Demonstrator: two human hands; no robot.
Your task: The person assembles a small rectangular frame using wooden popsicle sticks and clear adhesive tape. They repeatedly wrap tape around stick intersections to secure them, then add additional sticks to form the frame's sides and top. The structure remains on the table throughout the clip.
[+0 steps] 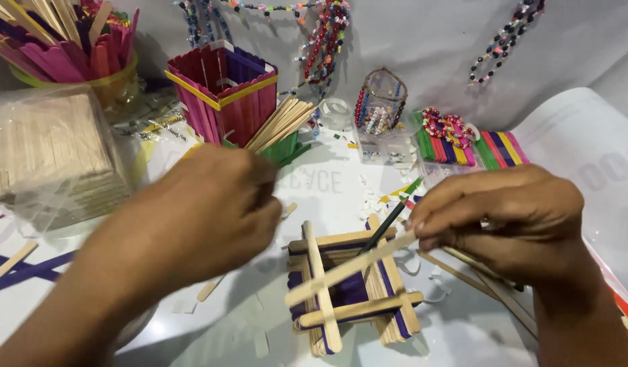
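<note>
Head view, one frame. My right hand (pixel 514 217) pinches a plain wooden craft stick (pixel 348 267) by its right end, fingers closed on it; the stick slants down to the left and lies across the top of the stacked stick frame (pixel 355 289). A thin dark tool (pixel 389 223) runs from under the right fingers down into the frame's open centre; I cannot tell how it is gripped. My left hand (pixel 205 217) hovers just left of the frame, fingers curled toward its upper left corner, motion-blurred; whether it holds anything I cannot tell. The frame sits near the bottom centre of the white table (pixel 463 333), built of plain and purple sticks crossed in layers. Open room: bare table in front of the frame and to its lower right, with small paper scraps; the right side is bounded by loose sticks under my right wrist and a large white sheet (pixel 586 156) curling up at the edge. Behind, crowded: a red and purple stick box (pixel 222 92) with a yellow band, a bundle of plain sticks (pixel 280 122) leaning from a green holder, a clear bag of plain sticks (pixel 49 156) at far left, a yellow-rimmed tub of coloured sticks (pixel 69 47) at top left, a beaded wire basket (pixel 382 102), and a flat row of coloured sticks (pixel 491 149) at upper right. Bead strings (pixel 324 37) hang on the white backdrop.
</note>
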